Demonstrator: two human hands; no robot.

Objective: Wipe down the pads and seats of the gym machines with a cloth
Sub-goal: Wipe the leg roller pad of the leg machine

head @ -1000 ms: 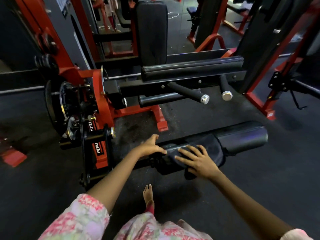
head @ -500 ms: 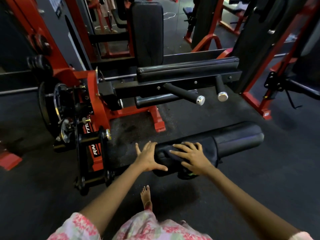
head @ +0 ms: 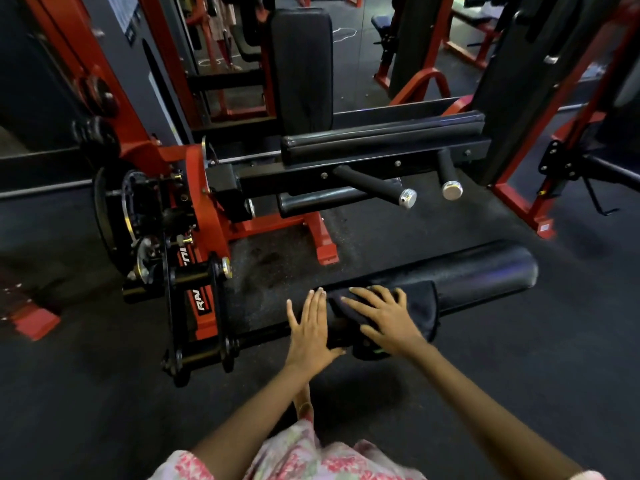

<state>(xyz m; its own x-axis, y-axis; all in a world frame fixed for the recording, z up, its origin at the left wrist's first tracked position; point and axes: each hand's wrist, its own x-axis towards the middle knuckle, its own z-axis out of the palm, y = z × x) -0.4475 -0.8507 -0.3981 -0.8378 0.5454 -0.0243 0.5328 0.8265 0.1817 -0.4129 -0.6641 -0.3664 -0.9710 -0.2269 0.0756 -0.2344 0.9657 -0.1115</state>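
The right hand (head: 384, 318) lies flat, fingers spread and straight, on a dark folded cloth (head: 412, 308) draped over the long black cylindrical vinyl roller pad (head: 478, 271) of the red-and-black steel gym machine (head: 204, 216); the cloth sits directly beneath these fingers and extends past them toward the pad's free end, probably so that palm pressure is spread across the wiping surface. The left hand (head: 310, 327) rests open, fingers straight and close together, on the pad's bare end just beside the cloth, apparently to keep the roller from turning. Beyond the fingertips of both hands, the black upholstered seat cushion (head: 381, 140) and upright black backrest pad (head: 301, 67) stand well apart.
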